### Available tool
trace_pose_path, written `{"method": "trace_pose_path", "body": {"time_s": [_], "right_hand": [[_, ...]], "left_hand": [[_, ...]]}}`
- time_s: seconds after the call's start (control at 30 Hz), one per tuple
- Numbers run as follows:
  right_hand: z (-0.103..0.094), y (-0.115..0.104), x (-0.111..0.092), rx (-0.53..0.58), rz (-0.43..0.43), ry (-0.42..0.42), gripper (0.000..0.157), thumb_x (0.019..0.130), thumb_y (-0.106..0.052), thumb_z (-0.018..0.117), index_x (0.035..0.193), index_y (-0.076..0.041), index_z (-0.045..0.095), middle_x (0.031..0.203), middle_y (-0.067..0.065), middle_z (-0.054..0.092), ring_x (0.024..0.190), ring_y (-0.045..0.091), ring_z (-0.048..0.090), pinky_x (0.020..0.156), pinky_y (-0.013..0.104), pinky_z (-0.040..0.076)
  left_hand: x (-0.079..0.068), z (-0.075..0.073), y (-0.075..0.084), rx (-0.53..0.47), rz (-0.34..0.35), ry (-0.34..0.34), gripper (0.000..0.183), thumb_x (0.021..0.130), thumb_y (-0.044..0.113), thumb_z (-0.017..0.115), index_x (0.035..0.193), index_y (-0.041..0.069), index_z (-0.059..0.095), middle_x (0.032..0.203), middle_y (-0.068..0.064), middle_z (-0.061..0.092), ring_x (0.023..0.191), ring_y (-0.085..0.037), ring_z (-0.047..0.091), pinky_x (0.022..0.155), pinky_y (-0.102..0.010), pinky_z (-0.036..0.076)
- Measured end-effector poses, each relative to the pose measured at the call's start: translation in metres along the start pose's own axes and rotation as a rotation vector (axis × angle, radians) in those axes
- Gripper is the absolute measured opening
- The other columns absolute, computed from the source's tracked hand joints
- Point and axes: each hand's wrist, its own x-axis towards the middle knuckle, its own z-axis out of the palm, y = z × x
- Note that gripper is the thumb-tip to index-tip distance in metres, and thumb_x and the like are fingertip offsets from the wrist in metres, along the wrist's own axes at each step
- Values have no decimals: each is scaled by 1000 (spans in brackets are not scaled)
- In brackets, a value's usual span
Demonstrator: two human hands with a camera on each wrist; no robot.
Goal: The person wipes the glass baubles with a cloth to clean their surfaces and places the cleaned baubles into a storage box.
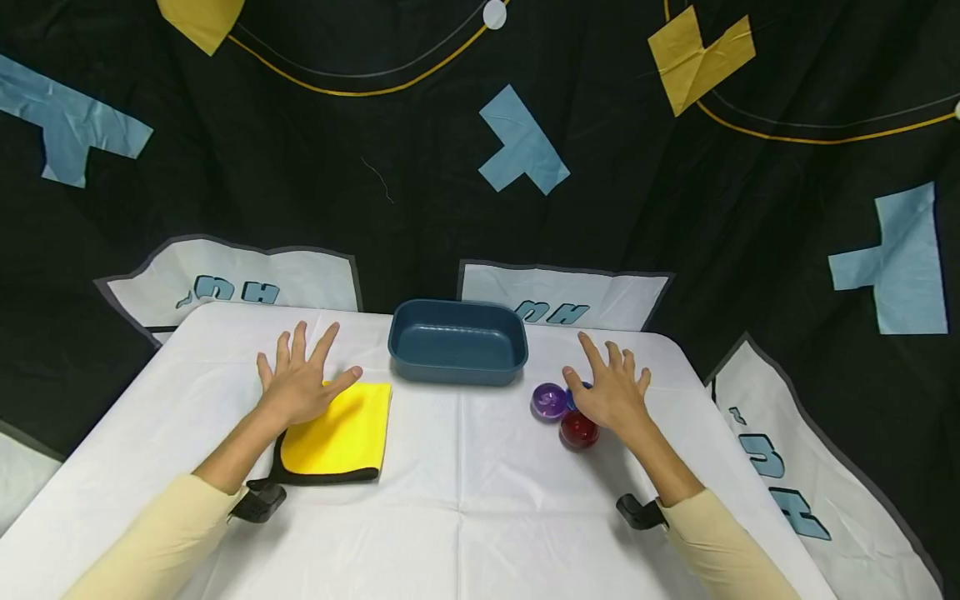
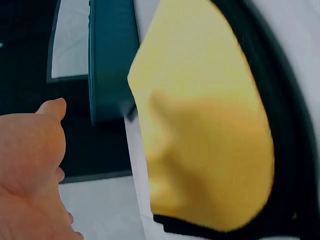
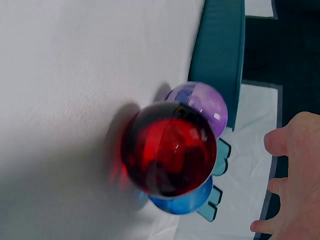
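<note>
My left hand (image 1: 302, 387), fingers spread and straight, hovers over a folded yellow cloth (image 1: 345, 433) with a black border; its shadow falls on the cloth in the left wrist view. On the right side, my right hand (image 1: 611, 392) is held above three shiny see-through balls, fingers also spread. The purple ball (image 1: 550, 402) and the red ball (image 1: 579, 430) show beside and below the hand, while the blue ball (image 3: 185, 199) is mostly hidden by it in the head view. Neither hand holds anything. A dark teal rectangular tub (image 1: 457, 377) stands between them, farther back.
A white cloth (image 1: 420, 542) covers the table, with a crease down its middle. Behind the table hangs a black backdrop (image 1: 420, 208) with blue and gold shapes. Both wrists wear a black camera mount (image 1: 258, 502).
</note>
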Motion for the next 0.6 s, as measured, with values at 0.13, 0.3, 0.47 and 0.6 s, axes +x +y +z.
{"method": "trace_pose_path", "body": {"time_s": [0.13, 0.3, 0.47, 0.6], "right_hand": [[1, -8, -2, 4, -15, 7, 74, 101, -53, 44, 164, -24, 17, 163, 32, 17, 149, 56, 9, 112, 81, -1], [5, -19, -6, 8, -54, 16, 73, 101, -53, 45, 163, -25, 19, 163, 31, 19, 149, 56, 10, 112, 80, 1], [13, -32, -10, 27, -101, 35, 71, 100, -54, 46, 162, -27, 23, 162, 28, 24, 149, 54, 14, 112, 79, 4], [19, -42, -13, 49, -129, 53, 70, 100, -54, 48, 161, -29, 27, 161, 26, 27, 149, 51, 17, 113, 78, 6]], "left_hand": [[-5, 7, 8, 3, 13, -19, 85, 98, 52, 56, 162, 13, 16, 165, -33, -6, 148, -59, -5, 112, -78, -10], [-12, 17, 14, 8, 33, -52, 85, 98, 53, 57, 162, 12, 18, 164, -34, -2, 148, -59, -1, 112, -79, -7], [-18, 28, 15, 13, 45, -88, 86, 97, 54, 58, 161, 11, 21, 163, -35, 4, 147, -60, 4, 111, -81, -2], [-20, 38, 13, 30, 46, -107, 85, 97, 55, 58, 161, 11, 23, 163, -35, 8, 147, -59, 9, 112, -80, 0]]}}
